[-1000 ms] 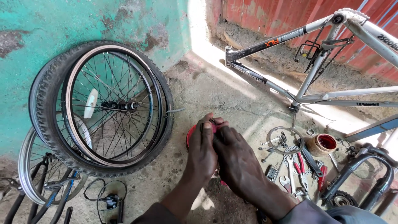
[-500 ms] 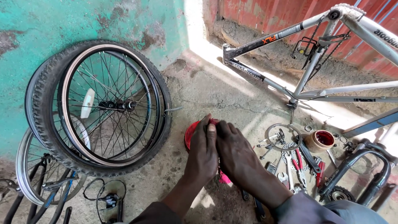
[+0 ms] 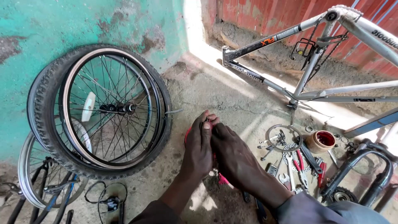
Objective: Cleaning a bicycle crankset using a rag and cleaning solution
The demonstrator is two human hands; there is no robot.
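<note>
Red object (image 3: 187,135) gripped between both hands on the concrete floor.

Left hand (image 3: 200,151) and right hand (image 3: 236,155) clasped together around it, just right of the tyred wheel (image 3: 99,110); spanners and pliers (image 3: 296,166) beyond, bicycle frame (image 3: 306,70) behind.

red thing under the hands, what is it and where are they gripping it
Both the left hand and right hand press together on a red object; its kind and the grip point are hidden.
</note>
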